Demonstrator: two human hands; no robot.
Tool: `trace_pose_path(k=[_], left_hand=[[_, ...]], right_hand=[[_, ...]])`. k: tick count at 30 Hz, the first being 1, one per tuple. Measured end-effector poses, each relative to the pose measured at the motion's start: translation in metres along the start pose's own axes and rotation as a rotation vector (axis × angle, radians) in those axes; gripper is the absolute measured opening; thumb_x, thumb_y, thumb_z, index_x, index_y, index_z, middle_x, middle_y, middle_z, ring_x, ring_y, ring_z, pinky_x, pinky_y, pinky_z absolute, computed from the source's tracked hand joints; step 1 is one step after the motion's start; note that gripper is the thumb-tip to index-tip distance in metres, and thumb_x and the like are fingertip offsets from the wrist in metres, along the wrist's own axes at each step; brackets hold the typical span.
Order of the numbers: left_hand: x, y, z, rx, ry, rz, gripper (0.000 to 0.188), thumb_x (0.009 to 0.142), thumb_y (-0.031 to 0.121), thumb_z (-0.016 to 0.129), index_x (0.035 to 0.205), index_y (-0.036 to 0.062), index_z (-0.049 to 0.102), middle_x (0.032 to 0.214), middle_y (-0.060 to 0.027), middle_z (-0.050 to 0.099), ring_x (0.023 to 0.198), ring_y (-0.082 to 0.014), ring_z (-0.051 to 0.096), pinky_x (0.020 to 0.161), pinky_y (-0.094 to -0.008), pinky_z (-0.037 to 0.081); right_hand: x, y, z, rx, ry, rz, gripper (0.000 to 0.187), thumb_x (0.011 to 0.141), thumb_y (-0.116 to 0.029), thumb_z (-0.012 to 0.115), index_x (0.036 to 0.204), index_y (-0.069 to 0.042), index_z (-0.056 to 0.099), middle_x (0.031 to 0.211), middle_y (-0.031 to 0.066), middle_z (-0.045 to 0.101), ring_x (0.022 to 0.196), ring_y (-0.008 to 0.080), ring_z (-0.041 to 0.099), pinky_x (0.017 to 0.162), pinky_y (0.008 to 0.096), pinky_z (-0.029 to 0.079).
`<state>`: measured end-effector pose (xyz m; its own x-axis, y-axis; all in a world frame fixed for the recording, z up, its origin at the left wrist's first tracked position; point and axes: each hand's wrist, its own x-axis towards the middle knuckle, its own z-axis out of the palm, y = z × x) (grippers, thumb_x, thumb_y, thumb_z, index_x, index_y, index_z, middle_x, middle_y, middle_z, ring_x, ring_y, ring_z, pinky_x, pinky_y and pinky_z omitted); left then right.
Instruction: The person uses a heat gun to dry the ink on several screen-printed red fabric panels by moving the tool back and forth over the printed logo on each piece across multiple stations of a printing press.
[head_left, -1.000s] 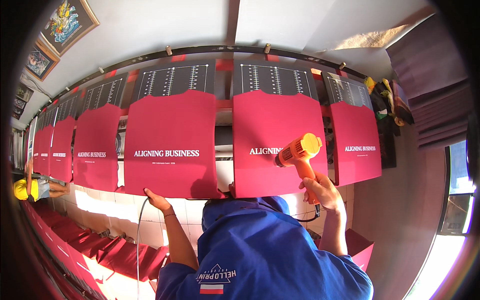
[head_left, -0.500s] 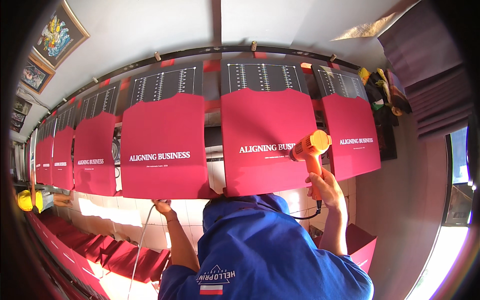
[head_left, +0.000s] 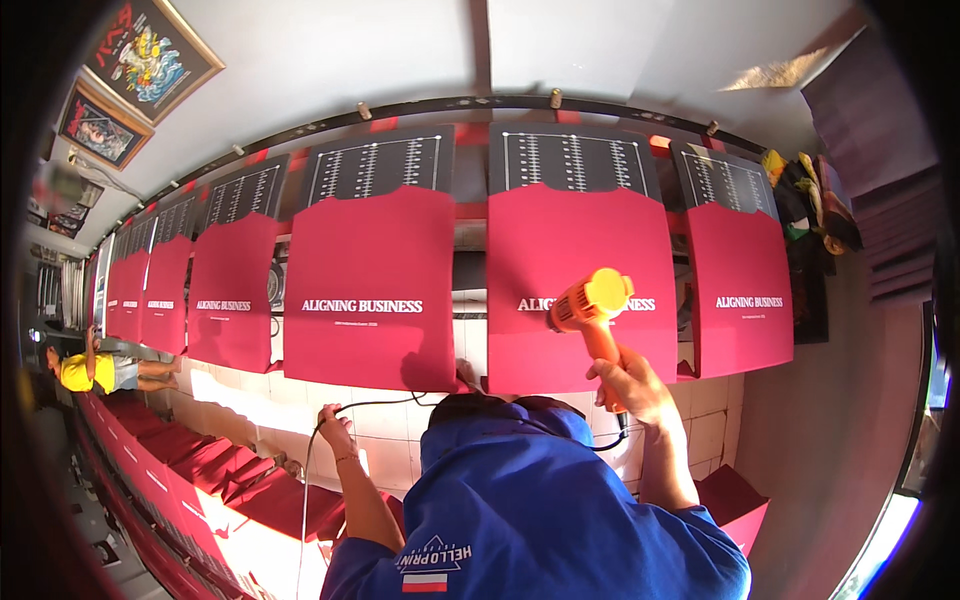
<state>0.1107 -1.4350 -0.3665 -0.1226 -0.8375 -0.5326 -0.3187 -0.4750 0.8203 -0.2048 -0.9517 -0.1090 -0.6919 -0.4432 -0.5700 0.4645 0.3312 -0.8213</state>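
Observation:
My right hand [head_left: 634, 385] grips the handle of an orange heat gun [head_left: 601, 296], its nozzle aimed left and down. The gun hovers over the white lettering of a dark red shirt [head_left: 578, 235], which is stretched on a black board [head_left: 572, 158] with white ruler marks. Part of the lettering is hidden behind the gun. Lower left, my left hand [head_left: 337, 430] is closed around a thin cable [head_left: 372, 403], below the front edge of the neighbouring red shirt [head_left: 370, 250]. A dark lead runs from the gun's handle towards my body.
A row of boards with similar red shirts [head_left: 235, 285] curves away left, and another board [head_left: 740, 270] stands to the right. Behind me on the left runs a second row of red shirts [head_left: 160, 470]. A person in a yellow top [head_left: 88, 372] is at far left. Cloths [head_left: 815, 205] hang by the right wall.
The view has shifted, so the boards sit farther right. The heat gun has moved left across the lettering. My left hand has drawn back from the shirt's lower edge, still holding the cable.

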Motion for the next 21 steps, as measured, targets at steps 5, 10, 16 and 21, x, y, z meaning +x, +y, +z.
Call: trace_pose_path(k=[5, 10, 16, 21], left_hand=[[0.044, 0.038, -0.022, -0.264, 0.065, 0.071, 0.017, 0.099, 0.027, 0.056, 0.108, 0.0126, 0.055, 0.094, -0.0017, 0.062, 0.07, -0.0141, 0.052, 0.072, -0.0322, 0.051], [0.141, 0.074, -0.064, -0.066, 0.024, 0.111, 0.028, 0.102, 0.035, 0.052, 0.112, 0.0091, 0.053, 0.088, -0.0026, 0.054, 0.074, -0.0173, 0.053, 0.076, -0.0363, 0.052], [0.268, 0.129, -0.097, -0.232, 0.32, 0.032, 0.055, 0.104, 0.059, 0.034, 0.083, 0.0099, 0.046, 0.067, -0.0019, 0.044, 0.051, -0.0134, 0.037, 0.041, -0.0283, 0.029], [0.322, 0.146, -0.133, -0.208, 0.014, 0.078, 0.06, 0.104, 0.059, 0.033, 0.107, 0.0039, 0.057, 0.085, -0.0075, 0.063, 0.065, -0.0171, 0.06, 0.05, -0.0333, 0.051]], right_hand=[[0.034, -0.022, 0.069, -0.018, -0.165, -0.01, 0.035, 0.099, -0.029, 0.06, 0.114, 0.002, 0.058, 0.086, 0.0064, 0.065, 0.063, 0.0111, 0.062, 0.055, 0.0246, 0.049], [0.065, -0.05, 0.154, 0.063, -0.169, -0.108, 0.04, 0.099, -0.029, 0.062, 0.122, 0.004, 0.055, 0.093, 0.0063, 0.066, 0.069, 0.0118, 0.062, 0.061, 0.0262, 0.051], [0.089, -0.07, 0.243, 0.049, -0.062, -0.012, 0.037, 0.1, -0.03, 0.059, 0.118, 0.002, 0.056, 0.089, 0.0057, 0.064, 0.063, 0.0117, 0.061, 0.054, 0.0269, 0.049], [0.084, -0.085, 0.294, -0.055, 0.157, 0.054, 0.032, 0.1, -0.029, 0.057, 0.112, 0.001, 0.057, 0.09, 0.0065, 0.064, 0.064, 0.0122, 0.063, 0.054, 0.0277, 0.051]])
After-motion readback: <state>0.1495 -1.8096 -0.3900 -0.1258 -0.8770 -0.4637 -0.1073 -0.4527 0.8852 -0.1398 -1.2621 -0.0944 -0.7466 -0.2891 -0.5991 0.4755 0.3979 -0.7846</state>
